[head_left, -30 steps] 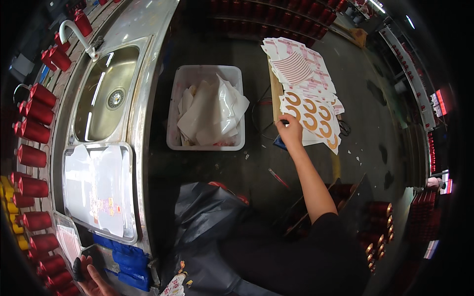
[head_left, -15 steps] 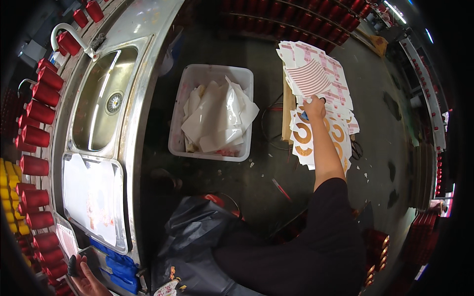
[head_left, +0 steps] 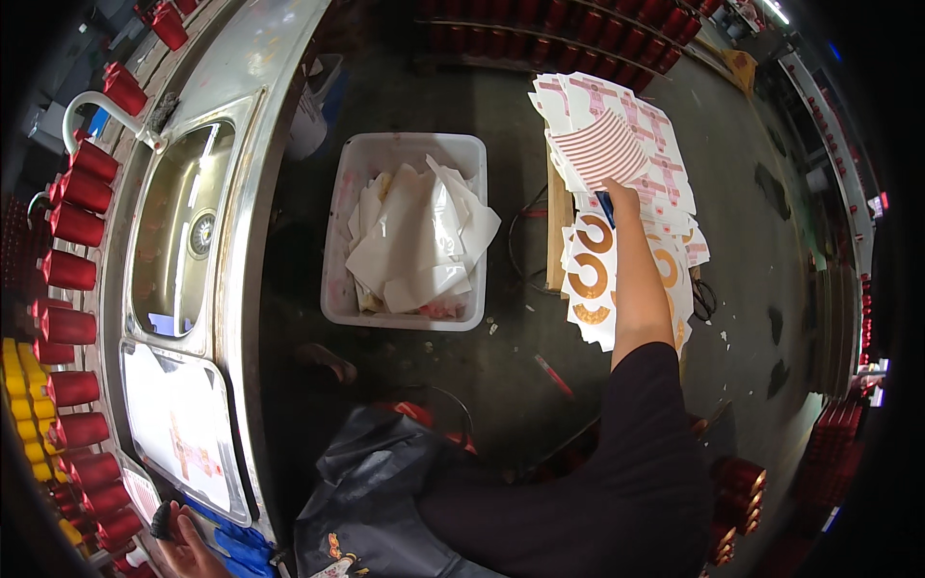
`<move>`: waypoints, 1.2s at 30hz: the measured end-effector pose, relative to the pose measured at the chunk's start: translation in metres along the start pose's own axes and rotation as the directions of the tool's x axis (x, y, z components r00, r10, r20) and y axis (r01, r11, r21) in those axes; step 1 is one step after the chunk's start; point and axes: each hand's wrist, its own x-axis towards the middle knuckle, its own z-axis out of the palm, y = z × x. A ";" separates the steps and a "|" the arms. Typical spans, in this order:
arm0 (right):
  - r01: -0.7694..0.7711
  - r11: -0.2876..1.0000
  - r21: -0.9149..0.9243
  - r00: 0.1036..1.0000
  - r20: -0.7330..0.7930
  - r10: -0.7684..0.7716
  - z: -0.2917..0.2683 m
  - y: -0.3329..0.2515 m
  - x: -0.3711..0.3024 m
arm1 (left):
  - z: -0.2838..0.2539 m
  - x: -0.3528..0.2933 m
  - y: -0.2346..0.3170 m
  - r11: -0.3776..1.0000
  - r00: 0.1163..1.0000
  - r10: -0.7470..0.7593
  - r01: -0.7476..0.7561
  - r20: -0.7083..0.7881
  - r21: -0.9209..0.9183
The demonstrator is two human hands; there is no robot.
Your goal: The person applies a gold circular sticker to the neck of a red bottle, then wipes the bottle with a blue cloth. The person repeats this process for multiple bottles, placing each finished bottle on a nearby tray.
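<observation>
My right hand (head_left: 622, 198) reaches to the lower edge of a red-striped sheet (head_left: 602, 149), its fingers closed. Something dark blue (head_left: 605, 204) shows at the fingers; whether it is a tool or a finger cover I cannot make out. The striped sheet lies on a stack of white sheets with pink print (head_left: 665, 144). Below the wrist are white sheets with gold ring shapes (head_left: 590, 275). At the lower left, my left hand (head_left: 190, 551) has its fingers apart, a black cover on one tip. Beside it is a small striped piece (head_left: 143, 496).
A white tub (head_left: 405, 322) holds crumpled backing paper. To the left runs a steel counter with a sink (head_left: 173, 231), a faucet (head_left: 96, 100) and a tray (head_left: 236, 462) with a wet white sheet. Red pots (head_left: 69, 323) line the counter's far side. A red pen-like thing (head_left: 554, 376) lies on the floor.
My view has shifted slightly. The right hand has turned at the striped sheet's edge, and the blue thing now sits closer to that sheet. My left hand stays near the small striped piece.
</observation>
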 end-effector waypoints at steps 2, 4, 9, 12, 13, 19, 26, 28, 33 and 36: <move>-0.057 0.985 0.162 0.997 0.052 0.049 0.010 0.011 0.016 | 0.001 0.002 0.001 0.998 1.000 0.005 -0.006 0.019 0.063; -0.079 0.987 0.137 0.996 0.057 0.072 0.019 0.019 0.026 | 0.001 0.002 0.000 0.991 0.999 0.031 -0.032 0.008 0.130; -0.244 0.924 0.296 0.968 0.130 0.214 0.028 0.018 0.028 | 0.002 0.003 -0.012 0.996 1.000 -0.009 0.009 0.001 0.089; -0.235 0.862 0.448 0.972 0.109 0.209 0.027 0.012 0.027 | 0.003 0.005 -0.021 1.000 1.000 0.005 -0.005 0.008 0.021; -0.225 0.840 0.493 0.974 0.092 0.206 0.025 0.009 0.028 | 0.003 0.006 -0.024 1.000 1.000 -0.008 0.008 -0.006 0.012; -0.275 0.646 0.713 0.947 0.083 0.311 0.008 -0.018 0.037 | 0.004 0.011 -0.024 0.985 1.000 0.010 -0.015 0.029 0.169; -0.208 0.612 0.763 0.976 0.123 0.179 -0.074 -0.015 0.004 | -0.006 0.012 -0.036 0.964 0.999 0.045 -0.042 -0.005 0.262; -0.274 0.548 0.790 0.960 0.187 0.210 -0.102 0.009 -0.021 | -0.008 0.013 -0.053 0.952 1.000 -0.016 0.022 -0.021 0.304; -0.355 0.355 0.865 0.924 0.266 0.275 -0.127 0.045 -0.062 | -0.004 0.023 -0.103 0.989 0.979 -0.146 0.145 0.144 0.018; -0.256 0.385 0.887 0.964 0.206 0.167 -0.122 0.023 -0.061 | -0.002 0.025 -0.113 0.996 0.982 -0.093 0.089 0.164 0.027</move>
